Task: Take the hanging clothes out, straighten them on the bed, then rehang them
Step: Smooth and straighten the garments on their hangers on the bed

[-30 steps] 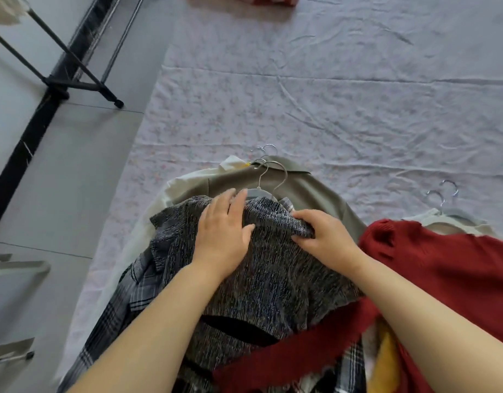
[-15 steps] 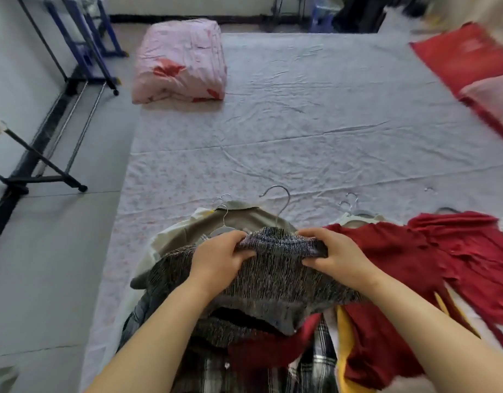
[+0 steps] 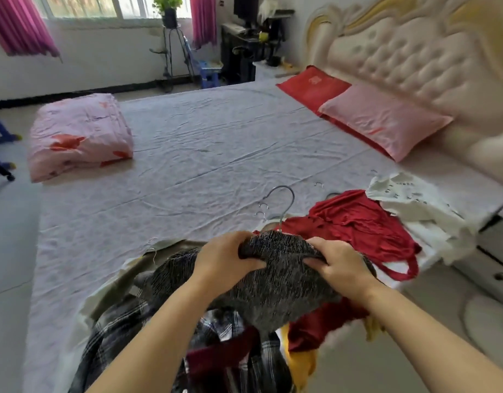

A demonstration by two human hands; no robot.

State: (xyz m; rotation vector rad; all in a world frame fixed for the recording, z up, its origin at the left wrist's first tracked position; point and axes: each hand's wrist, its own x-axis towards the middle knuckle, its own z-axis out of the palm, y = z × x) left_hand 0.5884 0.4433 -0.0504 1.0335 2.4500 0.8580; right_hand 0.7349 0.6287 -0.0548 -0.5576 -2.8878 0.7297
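Observation:
A dark grey knit garment (image 3: 276, 282) on a metal hanger (image 3: 284, 199) is lifted above the pile at the bed's near edge. My left hand (image 3: 224, 260) grips its left shoulder and my right hand (image 3: 337, 265) grips its right shoulder. Under it lie an olive coat (image 3: 159, 252), a plaid shirt (image 3: 114, 330) and a yellow piece (image 3: 301, 361). A red garment (image 3: 355, 222) and a white printed top (image 3: 409, 199) lie to the right, with small hanger hooks (image 3: 261, 211) poking out.
The bed sheet (image 3: 205, 171) stretches wide ahead. A folded pink quilt (image 3: 77, 134) sits at the far left, a red pillow (image 3: 312, 86) and a pink pillow (image 3: 383, 120) lie by the tufted headboard (image 3: 409, 61). Grey floor runs along the left.
Both hands went from resting on the knit garment to gripping its shoulders and lifting it. The view tilted up, bringing the pillows, headboard and window into sight.

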